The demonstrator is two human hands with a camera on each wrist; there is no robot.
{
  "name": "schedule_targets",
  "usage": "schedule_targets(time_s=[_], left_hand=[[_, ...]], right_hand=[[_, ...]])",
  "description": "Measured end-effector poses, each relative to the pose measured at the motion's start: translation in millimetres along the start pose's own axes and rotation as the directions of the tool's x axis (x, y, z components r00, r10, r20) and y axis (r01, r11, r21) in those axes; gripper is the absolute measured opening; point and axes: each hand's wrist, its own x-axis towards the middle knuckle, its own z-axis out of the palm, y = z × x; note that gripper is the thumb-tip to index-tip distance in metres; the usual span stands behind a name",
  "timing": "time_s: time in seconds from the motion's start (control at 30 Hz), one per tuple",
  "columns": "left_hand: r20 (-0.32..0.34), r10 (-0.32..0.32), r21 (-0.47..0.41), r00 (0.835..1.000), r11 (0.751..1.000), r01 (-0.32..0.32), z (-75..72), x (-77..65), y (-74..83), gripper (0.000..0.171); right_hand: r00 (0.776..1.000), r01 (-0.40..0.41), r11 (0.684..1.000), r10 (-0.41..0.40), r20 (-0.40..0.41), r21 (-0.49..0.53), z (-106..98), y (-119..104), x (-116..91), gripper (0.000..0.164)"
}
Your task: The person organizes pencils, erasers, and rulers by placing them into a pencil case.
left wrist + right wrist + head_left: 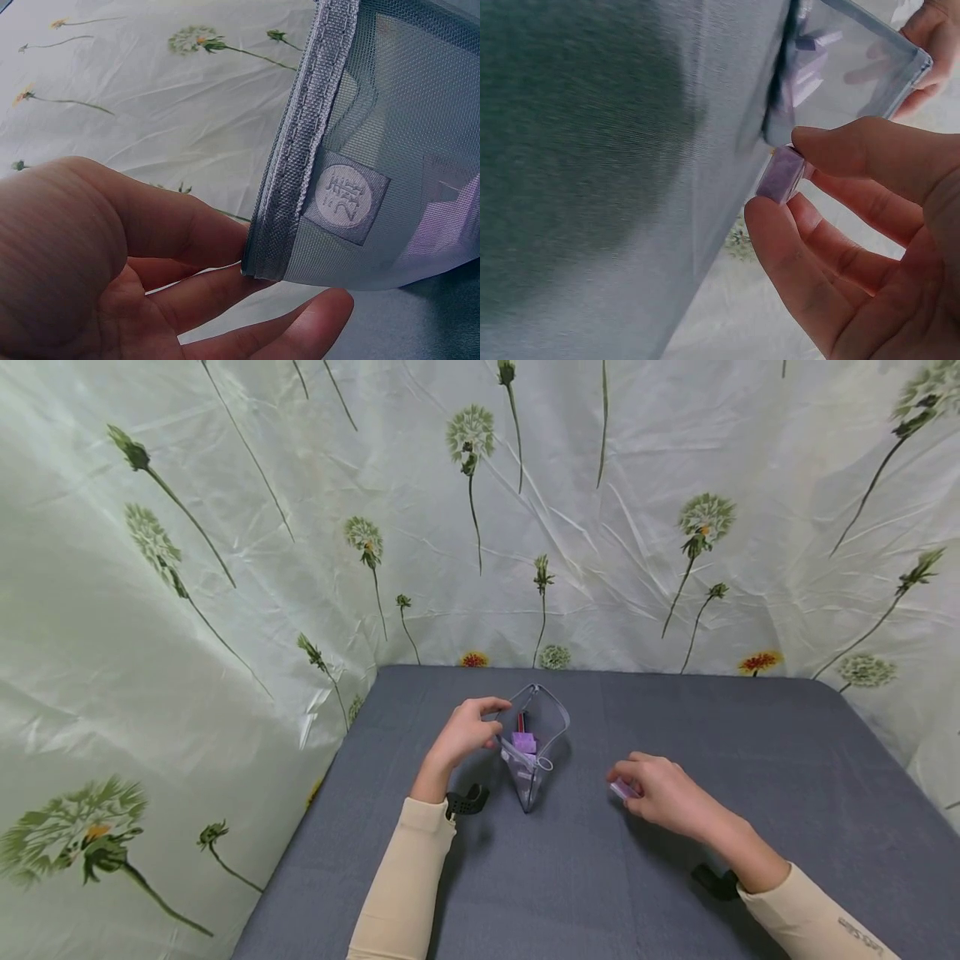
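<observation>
A grey mesh zip pouch (527, 789) stands with its mouth spread wide near the middle of the table. Its zipper edge (289, 195) is pinched between thumb and fingers of my left hand (467, 731). A square label (346, 196) with a round emblem is on the mesh. Inside the pouch lie purple boxes (523, 742) and a slim red and black item (521, 722), whose kind I cannot tell. To the right of the pouch, apart from it, my right hand (667, 792) holds a small purple box (781, 176) between thumb and fingertips.
A dark grey cloth covers the table (585, 885). Behind it and along the left hangs a pale curtain (315, 468) printed with dandelions. Black straps (716, 882) circle both wrists below cream sleeves.
</observation>
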Motion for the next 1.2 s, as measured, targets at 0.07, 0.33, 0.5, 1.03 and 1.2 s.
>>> schedule_targets(time_s=[0.07, 0.33, 0.5, 1.03, 1.2], left_hand=[[0.002, 0.003, -0.005, 1.0, 1.0, -0.003, 0.0, -0.1, -0.4, 0.041], [0.001, 0.022, 0.011, 1.0, 1.0, -0.022, -0.1, 1.0, -1.0, 0.042], [0.007, 0.014, -0.013, 1.0, 1.0, -0.014, 0.0, 0.4, -1.0, 0.041], [-0.001, 0.004, -0.013, 1.0, 1.0, -0.004, 0.5, -0.9, -0.7, 0.041], [-0.001, 0.007, -0.008, 1.0, 1.0, -0.007, 1.2, -1.3, -1.8, 0.042]], right_hand=[[1.0, 0.007, 1.0, -0.007, -0.012, 0.0, -2, -2, 2, 0.027], [0.999, 0.002, 1.0, -0.003, -0.043, -0.011, -10, -8, 12, 0.03], [0.999, 0.007, 1.0, -0.007, -0.045, -0.014, -14, -12, 17, 0.029], [0.994, 0.041, 0.999, -0.042, -0.105, -0.012, -28, -30, 35, 0.031], [0.993, 0.051, 0.999, -0.049, -0.108, 0.016, -32, -41, 42, 0.03]])
